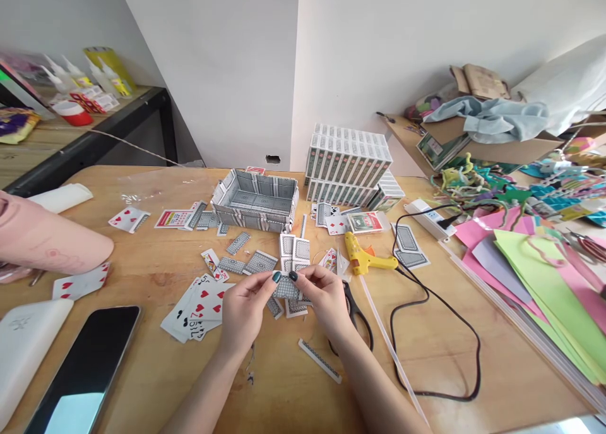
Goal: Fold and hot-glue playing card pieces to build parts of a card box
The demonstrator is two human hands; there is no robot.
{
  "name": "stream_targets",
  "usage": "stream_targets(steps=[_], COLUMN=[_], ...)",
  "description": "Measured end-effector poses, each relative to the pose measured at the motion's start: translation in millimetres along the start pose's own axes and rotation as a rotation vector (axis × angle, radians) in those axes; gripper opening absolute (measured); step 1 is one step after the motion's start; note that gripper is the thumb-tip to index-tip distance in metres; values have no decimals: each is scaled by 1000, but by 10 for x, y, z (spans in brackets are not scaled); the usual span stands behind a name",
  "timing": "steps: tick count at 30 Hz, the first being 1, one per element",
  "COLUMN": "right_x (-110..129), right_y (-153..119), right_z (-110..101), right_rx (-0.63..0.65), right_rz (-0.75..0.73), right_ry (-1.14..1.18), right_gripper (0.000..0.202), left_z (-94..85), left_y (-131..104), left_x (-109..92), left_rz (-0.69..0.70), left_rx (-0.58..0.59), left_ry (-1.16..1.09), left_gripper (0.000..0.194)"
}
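Between my two hands, over the middle of the table, is a grey-backed playing card [286, 287]. My left hand [247, 301] pinches its left side and my right hand [322, 298] its right side, thumbs on top. Just beyond lie cut and folded card pieces [294, 249]. Behind them stands an open box made of playing cards [255, 200]. Face-up playing cards [196, 311] are fanned out left of my left hand. Black-handled scissors [357, 320] lie partly hidden under my right wrist. A yellow glue gun [367, 255] rests to the right.
Stacked card packs [348, 162] stand at the back. A black cord [476, 358] loops on the right, near a power strip [430, 219] and coloured paper sheets [534, 307]. At left are a phone [85, 371], a white case [31, 352] and a pink bottle [52, 238].
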State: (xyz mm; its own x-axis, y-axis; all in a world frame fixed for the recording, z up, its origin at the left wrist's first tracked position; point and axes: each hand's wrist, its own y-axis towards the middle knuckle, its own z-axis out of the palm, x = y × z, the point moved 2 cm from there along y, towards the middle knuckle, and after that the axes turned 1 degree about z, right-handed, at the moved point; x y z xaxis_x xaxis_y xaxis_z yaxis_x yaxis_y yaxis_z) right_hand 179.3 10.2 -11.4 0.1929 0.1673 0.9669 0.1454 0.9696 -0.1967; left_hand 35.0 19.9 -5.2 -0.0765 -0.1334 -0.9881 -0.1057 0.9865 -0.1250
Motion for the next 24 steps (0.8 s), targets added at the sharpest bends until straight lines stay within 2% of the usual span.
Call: stream_targets(steps=[5,8,13,24], right_x=[2,-12,-11,-16], right_y=[32,35,19,3], right_z=[-49,-64,-50,-38], right_rx=[202,295,317,315], right_rz=[8,25,30,22], right_ry=[-176,-234,-256,-233], right_gripper=[20,20,18,17], left_z=[-61,-90,-95,-132], left_y=[33,44,41,64], left_x=[-52,-68,-85,-60], left_rz=[87,155,210,187], left_rx=[152,201,217,238], left_ry=[174,257,322,337], left_gripper=[19,16,15,16])
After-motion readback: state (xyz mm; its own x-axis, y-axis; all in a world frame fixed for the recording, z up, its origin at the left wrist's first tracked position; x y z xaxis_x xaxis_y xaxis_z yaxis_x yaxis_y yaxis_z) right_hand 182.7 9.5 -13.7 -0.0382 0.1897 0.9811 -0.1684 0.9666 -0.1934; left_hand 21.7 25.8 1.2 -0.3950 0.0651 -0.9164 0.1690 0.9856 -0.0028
